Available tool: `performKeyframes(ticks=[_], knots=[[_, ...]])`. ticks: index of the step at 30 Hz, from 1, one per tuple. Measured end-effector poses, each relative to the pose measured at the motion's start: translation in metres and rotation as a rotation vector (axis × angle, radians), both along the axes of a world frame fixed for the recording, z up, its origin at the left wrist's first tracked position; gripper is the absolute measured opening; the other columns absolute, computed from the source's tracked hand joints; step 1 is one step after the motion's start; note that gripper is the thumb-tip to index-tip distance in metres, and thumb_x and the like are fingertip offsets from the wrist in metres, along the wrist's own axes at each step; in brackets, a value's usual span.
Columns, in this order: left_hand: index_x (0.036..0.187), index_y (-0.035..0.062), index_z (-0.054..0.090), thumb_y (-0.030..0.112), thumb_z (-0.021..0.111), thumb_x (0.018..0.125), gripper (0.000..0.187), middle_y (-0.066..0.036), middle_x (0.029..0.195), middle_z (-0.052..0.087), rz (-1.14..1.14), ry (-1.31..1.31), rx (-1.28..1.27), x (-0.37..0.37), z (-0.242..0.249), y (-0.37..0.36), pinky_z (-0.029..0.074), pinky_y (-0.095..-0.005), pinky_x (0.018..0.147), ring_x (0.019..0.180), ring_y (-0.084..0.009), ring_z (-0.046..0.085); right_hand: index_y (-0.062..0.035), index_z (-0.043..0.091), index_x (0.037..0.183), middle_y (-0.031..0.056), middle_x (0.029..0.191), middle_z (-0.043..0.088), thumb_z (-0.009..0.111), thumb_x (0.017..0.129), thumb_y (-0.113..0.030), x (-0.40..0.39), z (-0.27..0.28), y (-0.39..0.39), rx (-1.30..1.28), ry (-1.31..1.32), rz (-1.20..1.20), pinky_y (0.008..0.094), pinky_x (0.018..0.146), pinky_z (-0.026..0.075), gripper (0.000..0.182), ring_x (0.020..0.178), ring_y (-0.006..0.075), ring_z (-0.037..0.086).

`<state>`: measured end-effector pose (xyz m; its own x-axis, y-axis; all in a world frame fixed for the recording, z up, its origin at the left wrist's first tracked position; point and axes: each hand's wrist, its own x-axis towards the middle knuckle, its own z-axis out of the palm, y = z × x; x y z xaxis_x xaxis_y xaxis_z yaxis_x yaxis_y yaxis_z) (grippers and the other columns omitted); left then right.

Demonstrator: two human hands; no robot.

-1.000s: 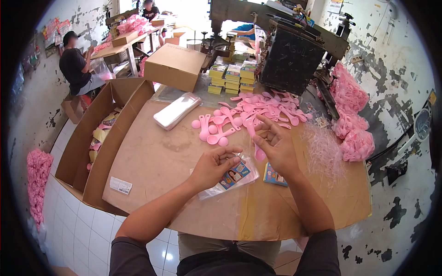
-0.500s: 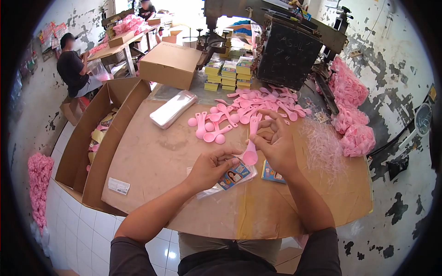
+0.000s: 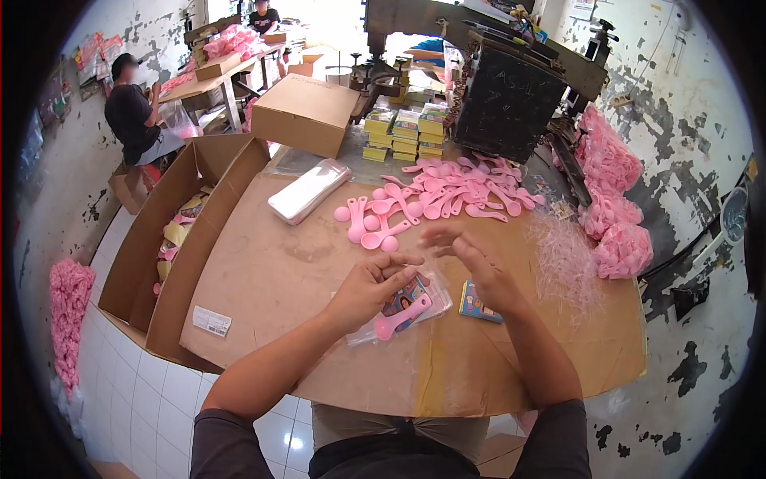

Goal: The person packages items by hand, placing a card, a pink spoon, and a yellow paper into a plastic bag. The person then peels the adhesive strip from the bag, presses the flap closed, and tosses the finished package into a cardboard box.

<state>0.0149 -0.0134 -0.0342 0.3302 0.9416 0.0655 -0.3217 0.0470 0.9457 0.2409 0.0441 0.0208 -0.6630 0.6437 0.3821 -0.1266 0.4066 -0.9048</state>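
Observation:
My left hand (image 3: pixel 372 289) is closed with thumb and fingertips at the top edge of a clear plastic bag (image 3: pixel 439 302). A printed picture card (image 3: pixel 399 301) shows under its thumb, over the bag. Across the card lies a pink measuring spoon (image 3: pixel 403 318), bowl end toward me. My right hand (image 3: pixel 477 267) hovers just to the right with fingers stretched out, and nothing shows in it. Below that hand sits a small stack of printed cards (image 3: pixel 476 303). Farther up the table is a heap of pink spoons (image 3: pixel 463 188), with several more spoons (image 3: pixel 375 219) at its left.
A pack of clear bags (image 3: pixel 309 191) lies left of the spoons. Behind stand card stacks (image 3: pixel 405 132), a closed carton (image 3: pixel 305 113) and a black machine (image 3: pixel 507 96). An open carton (image 3: pixel 179 279) flanks the table's left. Plastic shreds (image 3: pixel 570 259) lie right. Two people sit far back.
The pink spoon that was upright in my right hand now lies across the card, released. My right hand has opened. My left hand remains at the bag.

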Motion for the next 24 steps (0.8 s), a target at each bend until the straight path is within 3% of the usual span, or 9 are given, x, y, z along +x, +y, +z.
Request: performKeyframes(ticks=[3, 5, 8, 11, 15, 16, 19, 20, 24], knots=[[0.133, 0.0011, 0.061, 0.020, 0.060, 0.108, 0.031, -0.007, 0.109, 0.075, -0.078, -0.052, -0.004, -0.002, 0.003, -0.001, 0.058, -0.0242, 0.078, 0.096, -0.0100, 0.072, -0.0033, 0.072, 0.113, 0.0107, 0.133, 0.065, 0.066, 0.097, -0.008, -0.006, 0.026, -0.016, 0.184, -0.084, -0.057, 0.0410, 0.105, 0.048, 0.017, 0.122, 0.0275, 0.063], [0.136, 0.0002, 0.060, 0.020, 0.062, 0.107, 0.035, -0.007, 0.114, 0.075, -0.138, -0.112, -0.012, -0.003, 0.004, -0.002, 0.057, -0.0267, 0.087, 0.102, -0.0106, 0.070, -0.0059, 0.074, 0.109, 0.0112, 0.130, 0.067, 0.071, 0.091, -0.002, -0.008, 0.041, -0.022, 0.466, -0.296, -0.042, 0.0408, 0.105, 0.048, 0.019, 0.122, 0.0281, 0.063], [0.133, -0.0004, 0.059, 0.020, 0.061, 0.107, 0.033, -0.008, 0.121, 0.072, -0.119, -0.093, 0.059, -0.004, 0.010, -0.006, 0.053, -0.0295, 0.098, 0.113, -0.0128, 0.067, -0.0088, 0.076, 0.106, 0.0089, 0.124, 0.068, 0.077, 0.088, -0.007, -0.007, 0.055, -0.029, 0.435, -0.196, 0.051, 0.0412, 0.100, 0.050, 0.017, 0.119, 0.0283, 0.062], [0.134, -0.0012, 0.059, 0.020, 0.061, 0.107, 0.034, -0.009, 0.128, 0.068, 0.106, -0.020, 0.297, 0.004, 0.012, -0.005, 0.050, -0.0307, 0.103, 0.121, -0.0146, 0.063, -0.0076, 0.076, 0.099, 0.0079, 0.116, 0.069, 0.078, 0.086, -0.008, -0.011, 0.075, -0.038, 0.841, -0.325, -0.168, 0.0382, 0.092, 0.052, 0.013, 0.112, 0.0285, 0.064], [0.140, -0.0020, 0.056, 0.008, 0.057, 0.102, 0.039, -0.012, 0.134, 0.065, 0.046, 0.117, 0.435, -0.008, 0.013, -0.008, 0.047, -0.0357, 0.110, 0.125, -0.0176, 0.061, -0.0069, 0.075, 0.097, 0.0071, 0.096, 0.069, 0.078, 0.085, -0.010, -0.011, 0.084, -0.047, 0.846, -0.428, -0.286, 0.0359, 0.081, 0.052, 0.013, 0.093, 0.0251, 0.067], [0.142, -0.0023, 0.054, 0.005, 0.055, 0.099, 0.043, -0.014, 0.135, 0.064, 0.017, 0.125, 0.372, -0.008, 0.011, -0.012, 0.045, -0.0370, 0.113, 0.128, -0.0185, 0.060, -0.0066, 0.075, 0.097, 0.0070, 0.092, 0.069, 0.077, 0.086, -0.010, -0.011, 0.084, -0.048, 0.825, -0.468, -0.302, 0.0358, 0.078, 0.053, 0.012, 0.088, 0.0239, 0.067], [0.144, -0.0017, 0.052, 0.008, 0.056, 0.101, 0.044, -0.014, 0.137, 0.063, -0.014, 0.080, 0.444, 0.000, 0.021, -0.025, 0.044, -0.0373, 0.114, 0.131, -0.0192, 0.058, -0.0054, 0.074, 0.098, 0.0080, 0.085, 0.068, 0.075, 0.088, -0.011, -0.015, 0.086, -0.054, 0.668, -0.513, -0.391, 0.0353, 0.070, 0.053, 0.012, 0.075, 0.0219, 0.067], [0.146, -0.0005, 0.049, 0.010, 0.055, 0.104, 0.044, -0.013, 0.138, 0.062, 0.037, 0.168, 0.559, 0.003, 0.020, -0.023, 0.047, -0.0350, 0.111, 0.132, -0.0194, 0.059, -0.0049, 0.074, 0.098, 0.0085, 0.083, 0.067, 0.075, 0.088, -0.012, -0.017, 0.086, -0.055, 0.600, -0.516, -0.426, 0.0351, 0.067, 0.052, 0.012, 0.071, 0.0215, 0.066], [0.140, -0.0012, 0.056, 0.012, 0.055, 0.107, 0.036, -0.012, 0.134, 0.065, 0.035, 0.075, 0.389, 0.007, 0.033, -0.027, 0.052, -0.0310, 0.102, 0.122, -0.0163, 0.064, -0.0040, 0.074, 0.099, 0.0093, 0.082, 0.067, 0.075, 0.090, -0.014, -0.016, 0.077, -0.050, 0.603, -0.506, -0.427, 0.0348, 0.064, 0.052, 0.013, 0.067, 0.0211, 0.065]])
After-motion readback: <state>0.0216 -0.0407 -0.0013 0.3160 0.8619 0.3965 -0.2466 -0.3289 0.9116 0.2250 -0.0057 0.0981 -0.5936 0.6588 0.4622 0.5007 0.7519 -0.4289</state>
